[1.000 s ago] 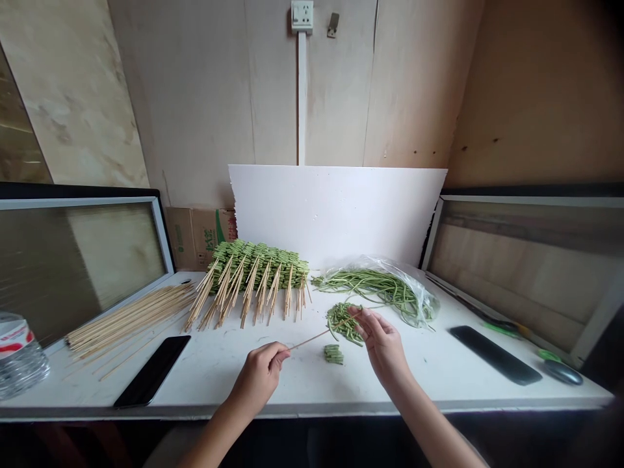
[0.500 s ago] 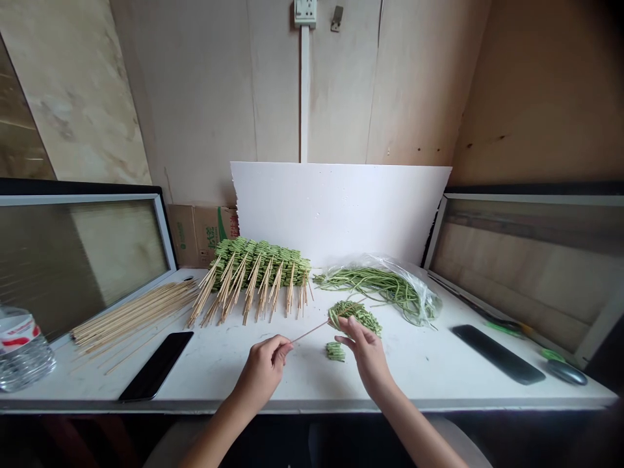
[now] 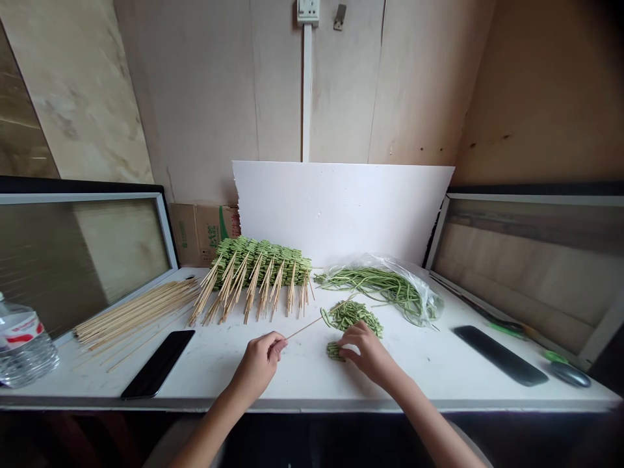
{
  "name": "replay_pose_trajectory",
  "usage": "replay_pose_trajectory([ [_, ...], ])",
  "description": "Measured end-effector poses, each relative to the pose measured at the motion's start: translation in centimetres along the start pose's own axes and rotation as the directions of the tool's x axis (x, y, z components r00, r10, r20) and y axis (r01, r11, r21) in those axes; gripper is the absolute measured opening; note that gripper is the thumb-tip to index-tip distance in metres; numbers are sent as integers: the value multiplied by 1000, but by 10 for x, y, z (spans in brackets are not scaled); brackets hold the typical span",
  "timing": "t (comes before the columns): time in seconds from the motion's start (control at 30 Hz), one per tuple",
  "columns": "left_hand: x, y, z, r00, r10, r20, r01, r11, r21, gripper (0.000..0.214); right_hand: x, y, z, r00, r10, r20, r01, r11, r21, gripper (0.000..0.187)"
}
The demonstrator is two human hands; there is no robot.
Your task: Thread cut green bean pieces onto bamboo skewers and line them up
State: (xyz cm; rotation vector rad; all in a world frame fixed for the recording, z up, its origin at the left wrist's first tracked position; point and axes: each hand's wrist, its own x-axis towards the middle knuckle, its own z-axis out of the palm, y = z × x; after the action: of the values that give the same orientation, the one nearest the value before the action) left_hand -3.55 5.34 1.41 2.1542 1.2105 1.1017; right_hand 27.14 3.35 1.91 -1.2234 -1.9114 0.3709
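Two hands | left hand (image 3: 260,357) pinches skewer (image 3: 303,327) | right hand (image 3: 369,354) curled over bean bundle (image 3: 332,351), grip unclear

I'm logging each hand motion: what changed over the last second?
The right hand came down from the loose bean pile onto the small bean bundle, touching it. The left hand still pinches the skewer in about the same place; the rest stayed put.

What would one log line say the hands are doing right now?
left hand: pinches bamboo skewer | right hand: touches small bean stack | behind: cut bean pile
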Motion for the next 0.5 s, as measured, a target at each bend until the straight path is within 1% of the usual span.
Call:
replay_pose_trajectory([
  [0.1,1,-1,1,1000,3,11,-3,1000,-7,34,0,-1,0,1000,-3,-1,3,1000,-25,11],
  [0.27,1,-7,4,1000,12,12,-12,1000,-3,31,-1,-2,3,999,9,-33,-10,1000,-10,12],
  [0.43,1,-12,4,1000,2,19,-1,1000,-6,30,0,1,4,997,6,-81,0,998,70,11],
  [0.5,1,-12,3,1000,1,17,-1,1000,-2,31,2,3,2,990,63,-127,-44,988,145,13],
])
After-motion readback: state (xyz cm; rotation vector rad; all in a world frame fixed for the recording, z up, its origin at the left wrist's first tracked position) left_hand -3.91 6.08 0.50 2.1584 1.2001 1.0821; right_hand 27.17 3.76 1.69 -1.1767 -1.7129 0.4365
